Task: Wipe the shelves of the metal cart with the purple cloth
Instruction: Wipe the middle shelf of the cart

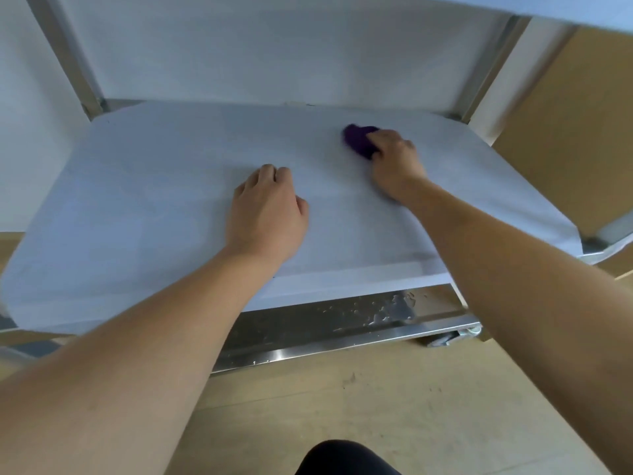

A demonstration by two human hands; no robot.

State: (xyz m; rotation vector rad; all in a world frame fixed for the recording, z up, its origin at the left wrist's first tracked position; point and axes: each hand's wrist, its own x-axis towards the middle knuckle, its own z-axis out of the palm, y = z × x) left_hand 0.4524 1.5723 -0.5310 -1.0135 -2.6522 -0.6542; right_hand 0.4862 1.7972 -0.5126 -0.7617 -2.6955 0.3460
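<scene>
We are in the middle of the job, on the middle shelf point(154, 200) of the metal cart point(65, 56). The right hand point(394, 159) reaches to the far right part of that shelf. Its fingers are curled round the purple cloth point(359, 140), which is bunched into a wad and pressed down on the surface. The left hand point(265, 210) rests near the shelf's centre, well apart from the cloth, its fingers tucked under and nothing held in them. We read it as a brace while the other arm works.

How much is done is harder to say. The middle shelf looks pale and matt all over, perhaps under a protective film. With the motion blur around the cloth we cannot tell wiped areas from unwiped ones, so the left half may or may not have been covered.

The lower shelf point(342, 320) shows bare steel with droplets point(394, 308) and smears near its front right, so we judge it still needs a pass. Only the underside edge of the upper shelf point(582, 8) shows at the top right, and its top face is out of sight.

By our reckoning, one shelf is in hand, at least one is left, and one is unknown.
</scene>
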